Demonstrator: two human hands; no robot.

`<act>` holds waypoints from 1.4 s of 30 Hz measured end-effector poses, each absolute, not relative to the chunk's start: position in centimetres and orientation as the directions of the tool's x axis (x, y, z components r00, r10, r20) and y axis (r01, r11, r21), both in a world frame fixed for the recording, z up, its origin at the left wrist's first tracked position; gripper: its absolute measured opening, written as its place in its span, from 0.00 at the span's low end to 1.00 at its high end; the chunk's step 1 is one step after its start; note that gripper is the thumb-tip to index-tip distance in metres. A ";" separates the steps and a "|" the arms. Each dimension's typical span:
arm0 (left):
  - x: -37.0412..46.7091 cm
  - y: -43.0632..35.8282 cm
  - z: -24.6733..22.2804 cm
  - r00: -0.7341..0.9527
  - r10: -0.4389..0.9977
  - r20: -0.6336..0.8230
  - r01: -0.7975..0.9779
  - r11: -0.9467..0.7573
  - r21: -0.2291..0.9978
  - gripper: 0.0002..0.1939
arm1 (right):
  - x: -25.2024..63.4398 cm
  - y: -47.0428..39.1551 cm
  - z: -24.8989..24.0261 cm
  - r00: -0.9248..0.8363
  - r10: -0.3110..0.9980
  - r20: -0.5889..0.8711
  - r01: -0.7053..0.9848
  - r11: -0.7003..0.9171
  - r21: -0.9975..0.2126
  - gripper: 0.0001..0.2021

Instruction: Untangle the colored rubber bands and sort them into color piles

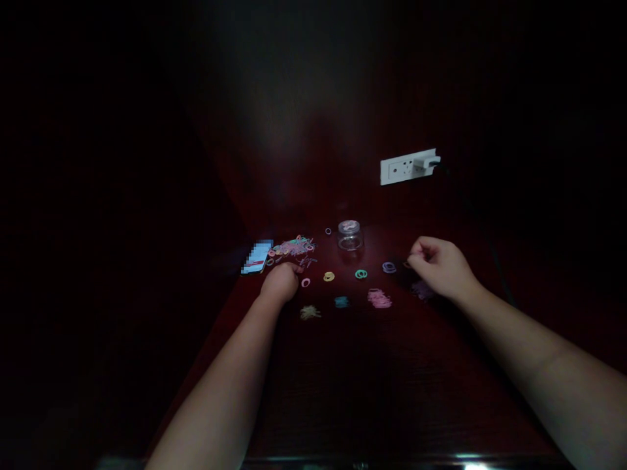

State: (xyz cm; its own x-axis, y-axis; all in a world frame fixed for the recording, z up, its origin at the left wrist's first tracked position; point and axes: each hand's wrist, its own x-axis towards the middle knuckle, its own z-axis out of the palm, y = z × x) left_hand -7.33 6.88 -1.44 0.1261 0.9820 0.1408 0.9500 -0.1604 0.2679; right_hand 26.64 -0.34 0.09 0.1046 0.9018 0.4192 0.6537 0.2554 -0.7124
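Observation:
My left hand [281,282] is curled closed on the table, its fingertips beside the near edge of a mixed pile of small coloured elastic bands [296,246]. My right hand [443,266] is pinched closed over the right end of the rows; whatever is between its fingers is too small to make out. Under it lies a dim purple heap of bands [421,290], partly hidden. A row of ring-shaped bands holds a pink ring [305,282], yellow rings [328,277], green rings [361,274] and purple rings [389,267]. An orange-brown ring [406,264] shows by my right fingertips.
Nearer me lie a pale yellow heap [310,313], a blue heap [341,301] and a pink heap [379,298]. A clear lidded jar [349,236] stands behind. A lit phone [257,256] lies left, and a wall socket [409,166] holds a plug.

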 end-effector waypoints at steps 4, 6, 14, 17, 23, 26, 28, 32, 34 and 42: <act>-7.1 6.7 -1.0 0.107 0.976 0.187 0.946 -0.158 0.283 0.17 | 26.7 -0.4 0.0 0.105 0.900 0.422 0.646 0.261 -0.717 0.07; -6.9 6.4 -0.6 0.087 0.971 0.222 0.942 -0.153 0.299 0.16 | 26.7 -0.4 0.1 0.110 0.901 0.419 0.639 0.259 -0.725 0.07; -3.9 3.4 0.4 0.411 0.678 0.610 0.623 -0.697 0.355 0.09 | 26.0 -1.0 0.2 0.029 0.885 0.465 0.580 0.364 -0.729 0.07; -2.5 2.1 0.4 0.541 0.550 0.636 0.458 -0.827 0.326 0.10 | 25.1 -1.6 0.4 -0.088 0.870 0.485 0.543 0.450 -0.709 0.07; -0.8 0.2 0.6 0.630 0.476 0.614 0.376 -0.878 0.295 0.10 | 23.6 -2.6 0.0 -0.319 0.858 0.402 0.417 0.508 -0.753 0.05; -0.4 -0.1 0.6 0.638 0.467 0.613 0.386 -0.882 0.270 0.09 | 23.3 -2.6 -0.6 -0.366 0.862 0.352 0.365 0.481 -0.797 0.08; -0.2 -0.2 0.6 0.645 0.458 0.612 0.387 -0.886 0.254 0.09 | 23.2 -2.5 -1.0 -0.383 0.854 0.353 0.347 0.487 -0.802 0.09; -0.1 -0.2 0.6 0.646 0.448 0.618 0.382 -0.891 0.247 0.09 | 22.8 -2.4 -1.0 -0.412 0.836 0.363 0.342 0.511 -0.789 0.07; -0.1 -0.2 0.6 0.646 0.451 0.616 0.384 -0.889 0.248 0.09 | 22.6 -2.4 -0.8 -0.426 0.824 0.374 0.352 0.531 -0.771 0.06; 0.0 -0.3 0.6 0.650 0.450 0.612 0.380 -0.890 0.250 0.09 | 22.5 -2.4 -0.4 -0.449 0.808 0.381 0.369 0.556 -0.745 0.06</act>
State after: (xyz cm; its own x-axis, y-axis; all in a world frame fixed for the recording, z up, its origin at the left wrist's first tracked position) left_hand 0.02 -0.31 0.57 0.6504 0.4498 0.6121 0.3803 -0.8904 0.2501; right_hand 22.50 -2.38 -0.43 -0.4489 0.8082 0.3811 0.3686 0.5561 -0.7449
